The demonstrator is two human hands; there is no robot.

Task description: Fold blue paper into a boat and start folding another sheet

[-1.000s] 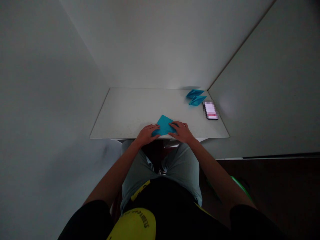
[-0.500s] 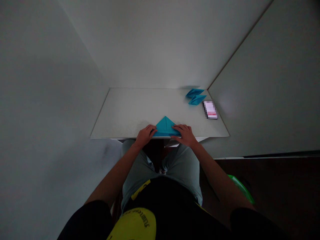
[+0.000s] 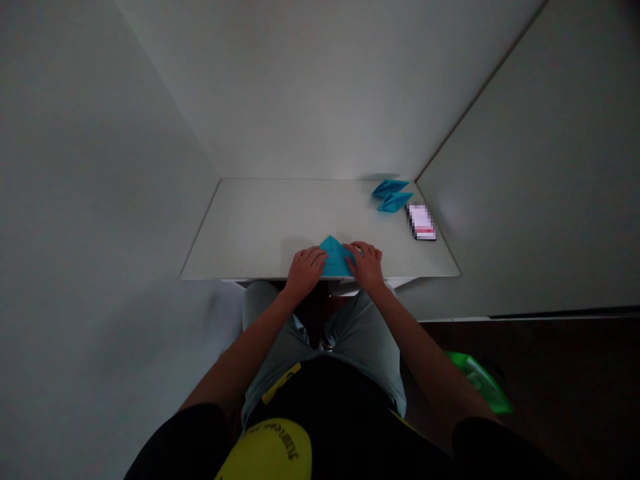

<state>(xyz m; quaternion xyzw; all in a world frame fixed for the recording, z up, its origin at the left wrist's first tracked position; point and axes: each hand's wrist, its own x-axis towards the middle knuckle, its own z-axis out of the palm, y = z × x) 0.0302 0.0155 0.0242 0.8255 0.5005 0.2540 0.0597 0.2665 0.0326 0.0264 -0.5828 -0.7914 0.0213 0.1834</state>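
Note:
A blue sheet of paper (image 3: 334,257), folded to a triangle with its point away from me, lies at the near edge of the white table (image 3: 260,227). My left hand (image 3: 306,265) presses on its left part and my right hand (image 3: 367,264) on its right part, fingers meeting close to the middle. Only the centre strip and tip of the paper show between the hands.
Two folded blue paper shapes (image 3: 391,195) lie at the far right corner of the table. A phone (image 3: 421,222) with a lit screen rests beside them near the right wall. Grey walls close in the table on three sides. A green object (image 3: 477,383) is on the floor at right.
Both hands have slid inward over the triangle, covering its left and right corners. The paper went from a tilted kite shape to a flat triangle, and looks narrower.

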